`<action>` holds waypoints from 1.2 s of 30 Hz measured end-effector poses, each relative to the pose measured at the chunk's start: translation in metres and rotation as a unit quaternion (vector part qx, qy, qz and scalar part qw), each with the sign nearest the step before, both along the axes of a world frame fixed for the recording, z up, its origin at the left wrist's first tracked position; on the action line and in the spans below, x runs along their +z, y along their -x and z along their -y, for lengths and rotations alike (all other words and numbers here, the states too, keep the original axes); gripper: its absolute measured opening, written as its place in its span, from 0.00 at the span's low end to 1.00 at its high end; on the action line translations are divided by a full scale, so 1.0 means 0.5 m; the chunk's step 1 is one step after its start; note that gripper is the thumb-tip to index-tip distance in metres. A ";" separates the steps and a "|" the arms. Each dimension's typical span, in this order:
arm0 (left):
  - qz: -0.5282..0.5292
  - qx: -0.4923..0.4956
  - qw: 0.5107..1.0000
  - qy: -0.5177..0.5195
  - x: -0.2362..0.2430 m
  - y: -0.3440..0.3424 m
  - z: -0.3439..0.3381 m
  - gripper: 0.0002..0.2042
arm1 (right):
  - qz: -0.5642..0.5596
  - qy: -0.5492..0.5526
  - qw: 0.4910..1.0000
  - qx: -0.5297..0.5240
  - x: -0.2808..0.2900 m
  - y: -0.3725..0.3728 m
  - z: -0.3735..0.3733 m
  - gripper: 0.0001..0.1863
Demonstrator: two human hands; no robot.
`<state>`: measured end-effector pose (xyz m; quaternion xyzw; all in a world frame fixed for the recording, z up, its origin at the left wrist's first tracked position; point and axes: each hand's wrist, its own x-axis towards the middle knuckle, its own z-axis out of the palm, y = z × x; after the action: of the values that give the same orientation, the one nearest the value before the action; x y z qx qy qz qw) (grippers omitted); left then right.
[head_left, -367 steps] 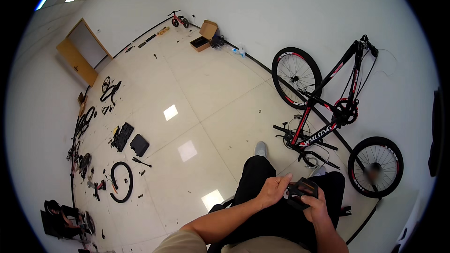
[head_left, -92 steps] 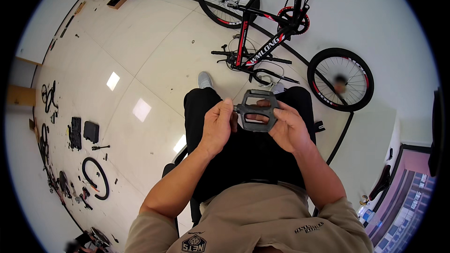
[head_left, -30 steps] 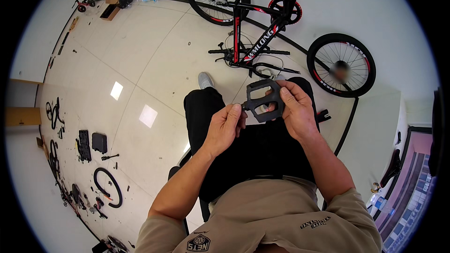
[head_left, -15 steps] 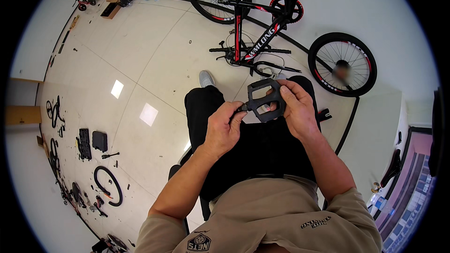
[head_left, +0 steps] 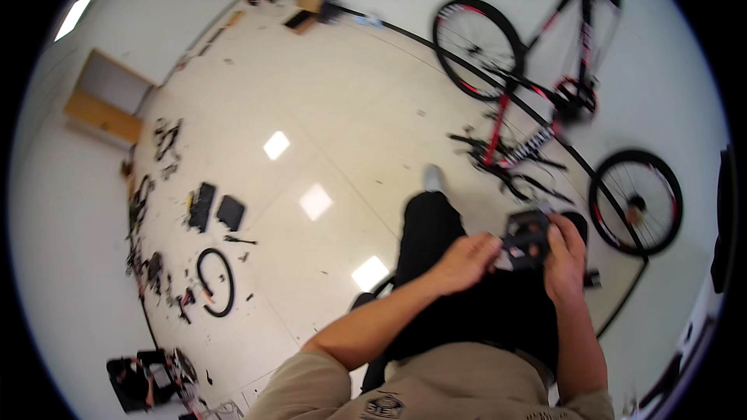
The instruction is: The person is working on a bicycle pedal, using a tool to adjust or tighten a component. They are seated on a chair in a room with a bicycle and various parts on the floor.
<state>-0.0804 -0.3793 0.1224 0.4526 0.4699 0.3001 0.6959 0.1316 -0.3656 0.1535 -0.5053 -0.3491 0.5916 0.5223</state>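
Between my two hands, above my lap, is a black bicycle pedal (head_left: 527,238), somewhat blurred. My left hand (head_left: 472,262) pinches its axle end. My right hand (head_left: 566,258) grips the opposite side of its frame, thumb near the top edge. Beyond my knees a black and red bicycle frame (head_left: 533,145) rests upside down against the wall, with one wheel (head_left: 478,48) beside it at the far left. A second wheel (head_left: 636,202) leans on the wall to the right, near my right knee.
On the floor to the left are a black tool case (head_left: 201,207), a smaller dark case (head_left: 231,212) and a tyre (head_left: 215,282). An opened cardboard box (head_left: 310,0) stands by the far wall. Another person (head_left: 140,383) sits at the lower left. Bike parts line the left wall.
My view has swung left, so the scene sits further right and lower, and the person at lower left has come into sight. Both hands still hold the pedal, which looks turned.
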 end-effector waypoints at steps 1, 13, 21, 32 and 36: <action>-0.004 0.011 0.999 -0.031 0.006 0.010 0.006 0.17 | -0.003 -0.020 1.000 0.005 -0.011 0.008 0.002 0.14; -0.136 0.048 0.920 -0.365 0.005 0.004 0.010 0.08 | -0.005 -0.042 0.998 0.041 -0.003 0.002 -0.006 0.13; -0.092 0.013 0.946 -0.311 0.018 0.002 0.009 0.13 | 0.027 -0.060 0.998 -0.015 -0.004 0.003 -0.012 0.12; 0.150 -0.200 0.966 0.071 0.011 0.024 -0.006 0.18 | 0.116 -0.113 0.986 0.045 -0.018 -0.023 -0.002 0.13; 0.154 -0.202 0.959 0.129 0.037 0.022 0.005 0.17 | 0.143 -0.155 0.976 0.051 -0.002 -0.015 0.009 0.13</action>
<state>-0.0917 -0.3816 0.1408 0.3929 0.2901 0.1564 0.8585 0.1391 -0.3698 0.1526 -0.4790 -0.5326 0.4778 0.5086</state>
